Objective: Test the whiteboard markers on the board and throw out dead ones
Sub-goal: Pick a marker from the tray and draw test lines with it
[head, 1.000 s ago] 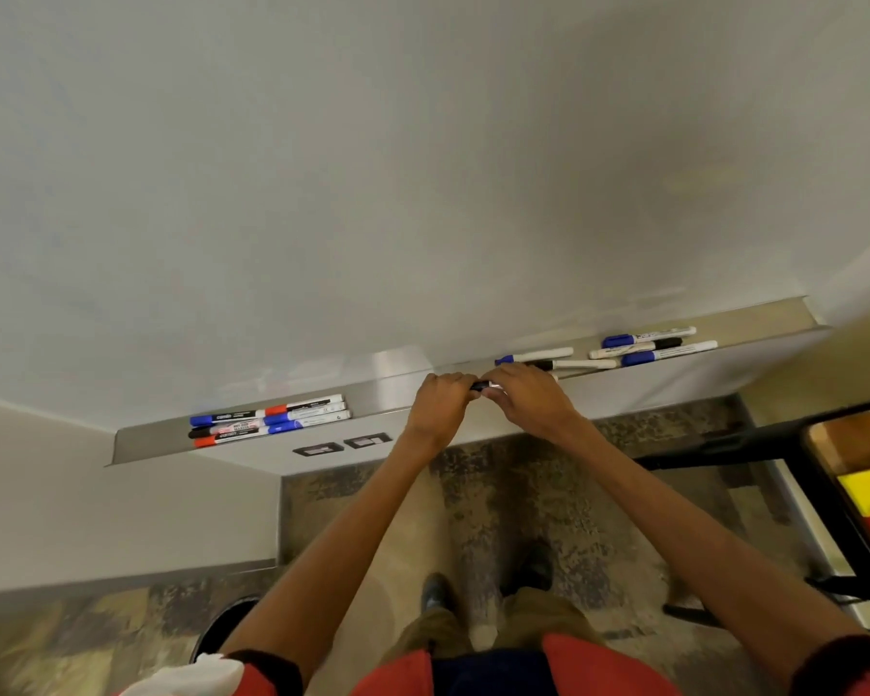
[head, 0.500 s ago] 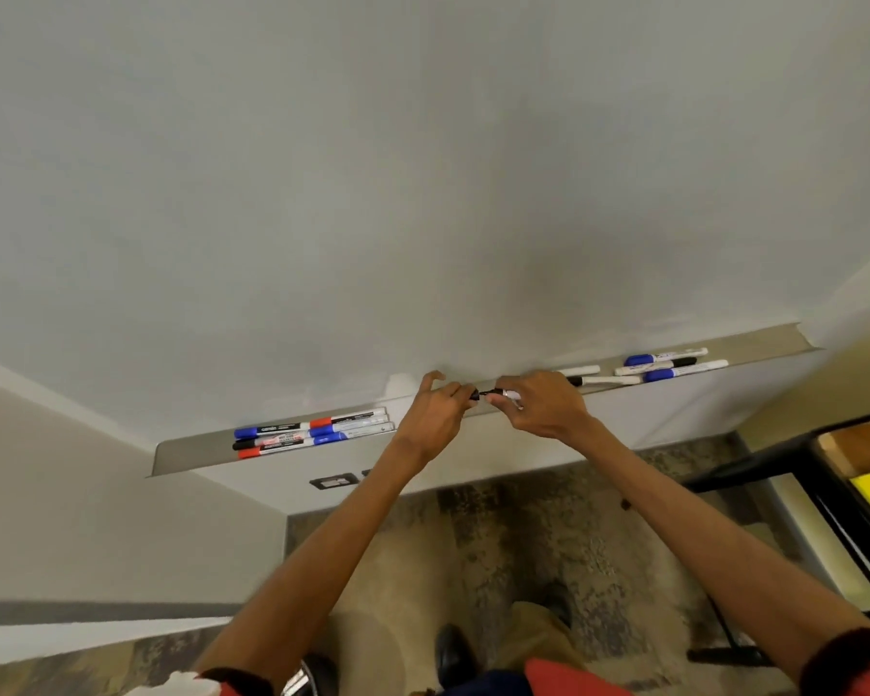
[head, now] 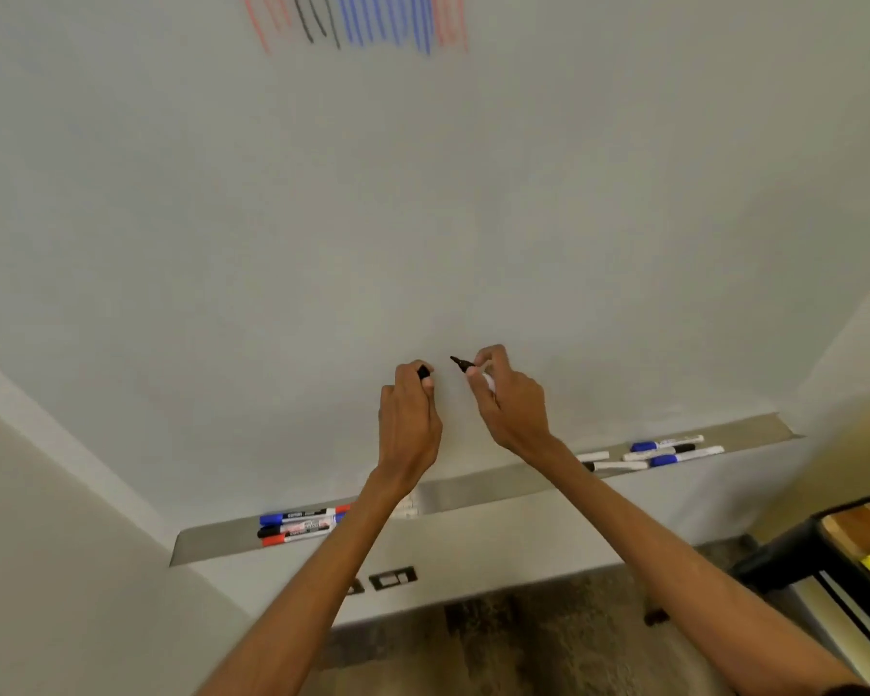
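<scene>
My right hand [head: 511,401] grips an uncapped black marker [head: 463,364], its bare tip pointing up and left, close to the whiteboard [head: 423,193]. My left hand [head: 409,419] pinches the black cap [head: 424,372] a short way left of the tip. Red, black and blue test strokes [head: 357,22] mark the top of the board. On the metal tray [head: 473,489] lies one bunch of markers [head: 297,528] at the left, partly behind my left forearm. A second bunch of markers [head: 659,450] lies at the right.
A dark-framed cart with a wooden top and a yellow object [head: 865,550] stands at the lower right. Two wall outlets [head: 392,579] sit below the tray. Patterned carpet [head: 498,650] covers the floor beneath my arms.
Both hands rose from the tray to in front of the board. The cap came off the black marker and the hands drew apart. The view tilted up, revealing the strokes.
</scene>
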